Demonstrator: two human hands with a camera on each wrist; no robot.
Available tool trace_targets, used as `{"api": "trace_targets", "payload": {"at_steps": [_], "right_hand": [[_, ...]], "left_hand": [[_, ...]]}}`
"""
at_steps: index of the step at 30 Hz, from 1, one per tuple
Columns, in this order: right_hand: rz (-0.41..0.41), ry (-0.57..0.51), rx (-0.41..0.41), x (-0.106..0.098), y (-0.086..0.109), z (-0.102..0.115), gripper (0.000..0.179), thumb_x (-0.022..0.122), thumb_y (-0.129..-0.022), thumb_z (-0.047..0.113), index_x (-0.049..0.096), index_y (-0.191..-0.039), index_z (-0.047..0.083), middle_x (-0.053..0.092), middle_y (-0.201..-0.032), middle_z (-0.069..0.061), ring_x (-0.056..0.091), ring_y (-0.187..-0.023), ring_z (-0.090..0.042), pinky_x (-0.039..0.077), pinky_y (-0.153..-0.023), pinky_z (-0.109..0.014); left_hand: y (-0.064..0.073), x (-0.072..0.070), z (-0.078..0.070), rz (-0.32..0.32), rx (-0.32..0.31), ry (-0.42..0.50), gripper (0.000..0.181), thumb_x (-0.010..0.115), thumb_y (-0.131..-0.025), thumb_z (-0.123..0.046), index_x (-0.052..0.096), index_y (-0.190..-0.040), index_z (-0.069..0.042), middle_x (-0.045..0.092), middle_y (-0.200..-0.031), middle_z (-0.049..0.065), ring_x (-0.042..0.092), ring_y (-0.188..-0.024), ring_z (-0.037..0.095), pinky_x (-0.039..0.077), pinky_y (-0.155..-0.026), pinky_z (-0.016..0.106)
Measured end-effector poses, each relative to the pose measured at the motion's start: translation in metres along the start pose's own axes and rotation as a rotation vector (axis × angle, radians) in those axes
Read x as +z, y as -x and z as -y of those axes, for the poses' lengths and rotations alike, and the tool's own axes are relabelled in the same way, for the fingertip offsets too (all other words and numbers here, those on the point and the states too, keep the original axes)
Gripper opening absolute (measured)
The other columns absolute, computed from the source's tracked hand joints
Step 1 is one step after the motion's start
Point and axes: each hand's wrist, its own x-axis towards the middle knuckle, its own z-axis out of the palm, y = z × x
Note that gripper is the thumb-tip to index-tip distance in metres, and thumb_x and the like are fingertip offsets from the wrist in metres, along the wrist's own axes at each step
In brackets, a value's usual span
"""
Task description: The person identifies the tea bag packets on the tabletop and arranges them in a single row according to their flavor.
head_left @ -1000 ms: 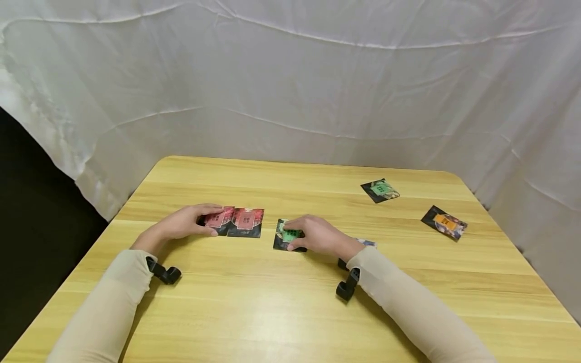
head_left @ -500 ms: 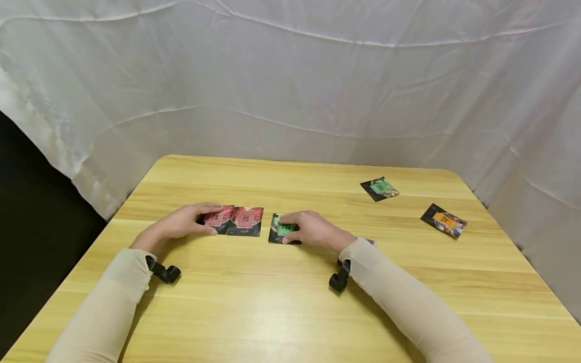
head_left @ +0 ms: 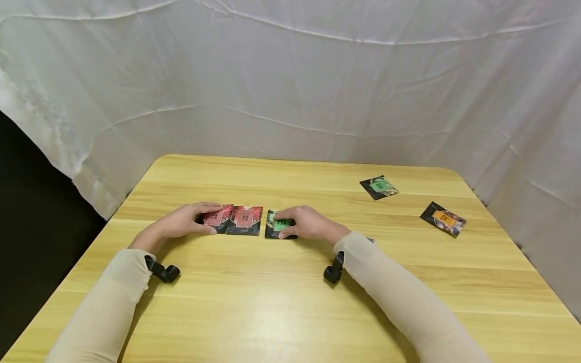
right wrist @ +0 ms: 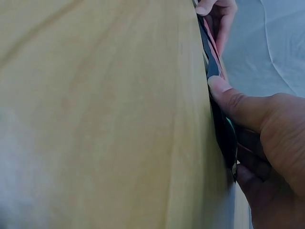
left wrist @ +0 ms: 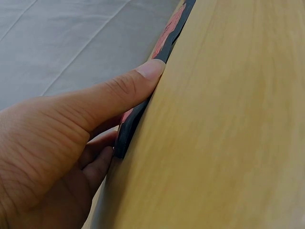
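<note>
Two red-and-black sachets lie side by side left of the table's middle. My left hand [head_left: 186, 220] holds the left red sachet [head_left: 217, 218] against the table, thumb at its near edge and fingers over its far side. The other red sachet [head_left: 244, 221] lies flat, close against it. To its right, a green-and-black sachet [head_left: 272, 228] is gripped by my right hand [head_left: 310, 223], which covers its right part. A narrow gap separates it from the red pair. In the right wrist view, my right thumb [right wrist: 220, 87] rests on the green sachet's dark edge [right wrist: 223, 126].
Farther back on the right lies another green sachet [head_left: 379, 187], turned askew. An orange-labelled sachet [head_left: 443, 220] lies near the table's right side. One more sachet [head_left: 371, 241] is almost hidden beneath my right sleeve. White cloth [head_left: 290, 91] hangs behind the wooden table [head_left: 254, 302].
My right hand has slid the green sachet left and slightly away from me, narrowing the gap to the red pair. My left hand has stayed in place on its red sachet.
</note>
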Motion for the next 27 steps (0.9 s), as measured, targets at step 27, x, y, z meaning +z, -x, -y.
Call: {"api": "trace_targets", "payload": {"at_steps": [27], "right_hand": [[0.031, 0.017, -0.024, -0.0064, -0.0062, -0.0044, 0.063, 0.069, -0.089, 0.043, 0.05, -0.146, 0.023, 0.044, -0.15, 0.002, 0.038, -0.139, -0.021, 0.032, -0.112, -0.039]], "left_hand": [[-0.0014, -0.0008, -0.0004, 0.002, 0.01, -0.007, 0.075, 0.074, -0.086, -0.044, 0.047, -0.147, -0.011, 0.041, -0.15, 0.016, 0.032, -0.138, 0.042, 0.028, -0.109, 0.059]]}}
